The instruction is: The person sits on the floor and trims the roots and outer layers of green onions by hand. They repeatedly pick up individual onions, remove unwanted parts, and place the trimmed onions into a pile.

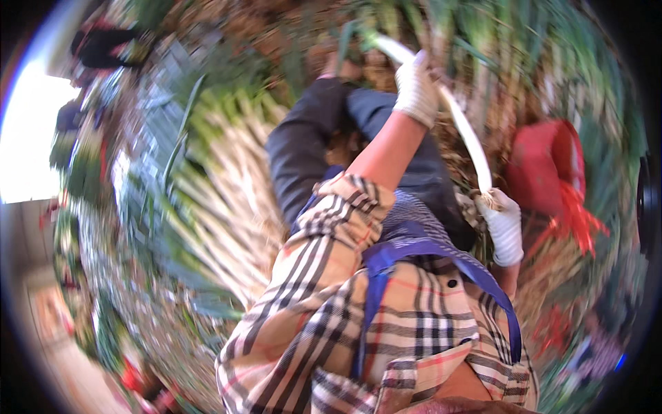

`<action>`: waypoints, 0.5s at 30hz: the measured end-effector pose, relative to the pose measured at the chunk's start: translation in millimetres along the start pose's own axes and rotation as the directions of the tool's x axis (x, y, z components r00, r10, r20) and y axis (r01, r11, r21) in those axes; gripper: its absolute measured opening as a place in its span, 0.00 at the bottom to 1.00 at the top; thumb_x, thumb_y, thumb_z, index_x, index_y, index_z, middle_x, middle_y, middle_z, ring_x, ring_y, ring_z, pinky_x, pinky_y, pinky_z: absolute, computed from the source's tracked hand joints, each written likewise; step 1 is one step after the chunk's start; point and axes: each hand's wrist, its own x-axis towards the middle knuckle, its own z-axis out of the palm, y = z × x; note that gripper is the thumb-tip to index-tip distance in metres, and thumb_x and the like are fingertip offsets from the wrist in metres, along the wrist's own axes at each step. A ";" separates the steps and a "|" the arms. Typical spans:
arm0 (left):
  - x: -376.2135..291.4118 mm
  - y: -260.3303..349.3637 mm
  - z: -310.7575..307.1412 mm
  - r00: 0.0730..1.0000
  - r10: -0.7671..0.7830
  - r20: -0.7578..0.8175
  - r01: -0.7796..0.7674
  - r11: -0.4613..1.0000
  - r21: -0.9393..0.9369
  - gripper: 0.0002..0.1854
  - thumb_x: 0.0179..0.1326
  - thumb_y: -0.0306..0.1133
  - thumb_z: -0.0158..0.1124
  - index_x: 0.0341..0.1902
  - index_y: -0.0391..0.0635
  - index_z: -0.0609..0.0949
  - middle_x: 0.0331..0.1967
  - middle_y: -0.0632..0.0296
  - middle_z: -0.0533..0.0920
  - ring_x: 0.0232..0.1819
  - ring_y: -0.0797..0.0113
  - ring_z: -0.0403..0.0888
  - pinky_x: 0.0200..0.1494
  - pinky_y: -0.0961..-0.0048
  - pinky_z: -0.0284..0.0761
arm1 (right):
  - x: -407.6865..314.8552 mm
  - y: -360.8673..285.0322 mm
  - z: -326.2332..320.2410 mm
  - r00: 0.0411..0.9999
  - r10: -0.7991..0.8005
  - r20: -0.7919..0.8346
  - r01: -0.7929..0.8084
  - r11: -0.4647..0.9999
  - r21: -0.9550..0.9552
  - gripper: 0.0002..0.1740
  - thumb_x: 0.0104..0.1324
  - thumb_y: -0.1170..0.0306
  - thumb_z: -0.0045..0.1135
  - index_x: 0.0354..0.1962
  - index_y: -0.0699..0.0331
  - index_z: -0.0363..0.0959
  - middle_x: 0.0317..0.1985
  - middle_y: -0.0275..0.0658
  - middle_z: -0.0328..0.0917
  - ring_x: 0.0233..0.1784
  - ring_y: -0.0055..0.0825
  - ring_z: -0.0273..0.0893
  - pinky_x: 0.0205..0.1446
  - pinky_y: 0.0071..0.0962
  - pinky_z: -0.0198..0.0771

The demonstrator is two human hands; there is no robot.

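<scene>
My left hand (416,93), in a white knit glove, grips a long green onion (468,129) partway along its stalk. The onion runs slantwise, its white shank curving down to a root end with fine rootlets. Around that root end are the fingers of my right hand (502,227), also gloved in white. The leafy top extends past my left hand and is blurred. To the left of my legs lies a pile of green onions (227,202) with pale stalks. More onions (465,67) with brownish outer layers lie beyond my hands.
A red container (543,165) sits right of my right hand, with red strips (574,217) hanging by it. Green leaves (170,103) spread past the left pile. Blurred bundles (88,171) line the far left. A dark-clothed figure (106,46), probably a person, is at upper left.
</scene>
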 end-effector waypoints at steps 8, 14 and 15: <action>-75.7 246.2 32.4 0.905 0.126 0.407 -0.208 0.964 0.164 0.07 0.71 0.32 0.59 0.43 0.41 0.75 0.23 0.72 0.68 0.18 0.80 0.62 0.21 0.82 0.60 | 80.3 -1.2 12.9 0.940 -0.327 0.097 0.338 0.930 -0.143 0.15 0.70 0.77 0.53 0.53 0.71 0.75 0.32 0.36 0.80 0.27 0.15 0.75 0.33 0.17 0.71; -179.1 375.4 -59.6 0.819 0.516 0.251 -0.550 0.581 0.600 0.14 0.69 0.37 0.61 0.49 0.39 0.76 0.24 0.66 0.75 0.18 0.77 0.69 0.19 0.78 0.67 | 137.8 16.8 15.3 0.923 -0.359 0.137 0.384 0.875 -0.295 0.16 0.70 0.75 0.56 0.54 0.72 0.76 0.44 0.40 0.83 0.37 0.22 0.80 0.46 0.22 0.75; -198.9 376.3 -74.7 0.655 0.717 0.239 -0.563 0.252 0.787 0.17 0.69 0.36 0.62 0.54 0.37 0.76 0.24 0.66 0.75 0.18 0.78 0.69 0.18 0.80 0.66 | 149.2 30.2 10.0 0.909 -0.393 0.136 0.416 0.844 -0.338 0.16 0.69 0.74 0.57 0.53 0.72 0.76 0.45 0.42 0.84 0.40 0.25 0.81 0.49 0.24 0.75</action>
